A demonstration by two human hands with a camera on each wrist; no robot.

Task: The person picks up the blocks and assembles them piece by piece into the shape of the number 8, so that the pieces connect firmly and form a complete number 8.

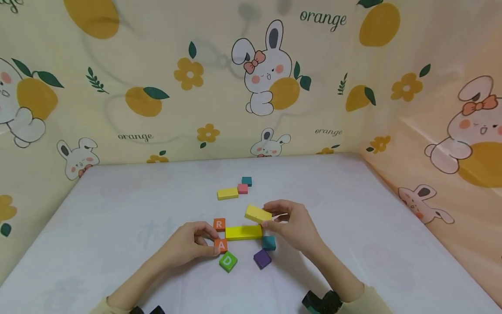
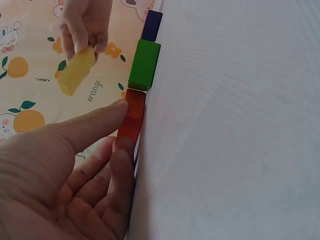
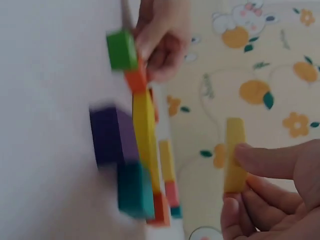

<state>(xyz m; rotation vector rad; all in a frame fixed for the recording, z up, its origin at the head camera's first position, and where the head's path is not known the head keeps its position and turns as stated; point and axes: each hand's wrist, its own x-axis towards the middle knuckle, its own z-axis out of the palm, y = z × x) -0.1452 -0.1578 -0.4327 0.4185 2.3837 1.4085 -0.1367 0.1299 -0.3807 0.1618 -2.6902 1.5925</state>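
Note:
My right hand (image 1: 294, 224) pinches a short yellow block (image 1: 257, 214) by one end, raised above the white table. In the right wrist view, thumb and fingers grip that yellow block (image 3: 234, 155). At the left, thumb and fingers of my left hand (image 1: 186, 244) pinch an orange letter-A block (image 1: 221, 245) on the table. An orange letter-R block (image 1: 219, 224) lies just behind it. A long yellow block (image 1: 243, 233) extends rightward from these two. Its far end meets another orange block (image 3: 160, 210), mostly hidden by my right hand in the head view.
A green letter-D block (image 1: 228, 261) sits in front of the A block. Near the right end are a teal block (image 1: 268, 243) and a purple block (image 1: 262, 259). Farther back lie a yellow block (image 1: 227, 194), a pink block (image 1: 242, 189) and a teal block (image 1: 246, 181).

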